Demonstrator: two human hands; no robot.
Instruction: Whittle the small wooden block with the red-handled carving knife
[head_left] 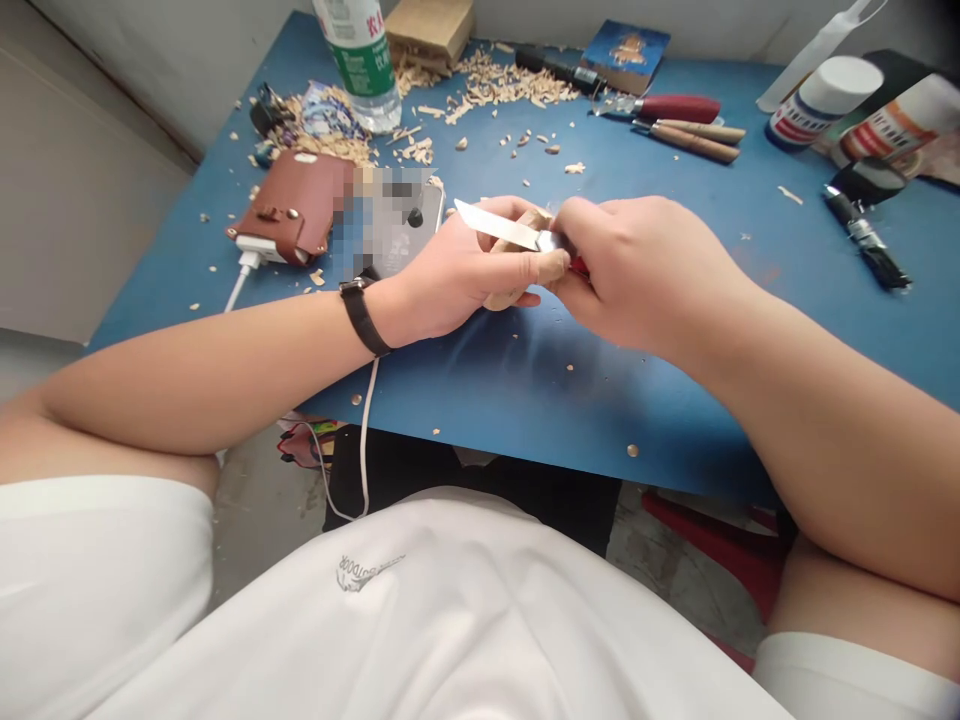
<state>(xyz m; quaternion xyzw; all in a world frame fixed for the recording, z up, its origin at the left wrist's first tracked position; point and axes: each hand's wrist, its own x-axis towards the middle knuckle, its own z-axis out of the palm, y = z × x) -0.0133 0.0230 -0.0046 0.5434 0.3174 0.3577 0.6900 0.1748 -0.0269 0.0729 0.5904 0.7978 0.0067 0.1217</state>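
My left hand (469, 270), with a black strap at its wrist, is closed around a small pale piece of wood (504, 298). Most of that piece is hidden by the fingers. My right hand (637, 260) grips a carving knife by its handle, of which only a bit of red shows. The knife's blade (499, 224) points left, lying over the wood and my left hand. My left thumb reaches to the base of the blade, close against my right hand. Whether the edge touches the wood I cannot tell.
Wood shavings (499, 85) lie at the back near a wooden block (431, 30) and a water bottle (364, 70). Carving tools (694, 130) rest behind my right hand. A brown leather case (300, 205), a phone (409, 220) and a white cable (367, 430) are at left; bottles (825, 100) stand at right.
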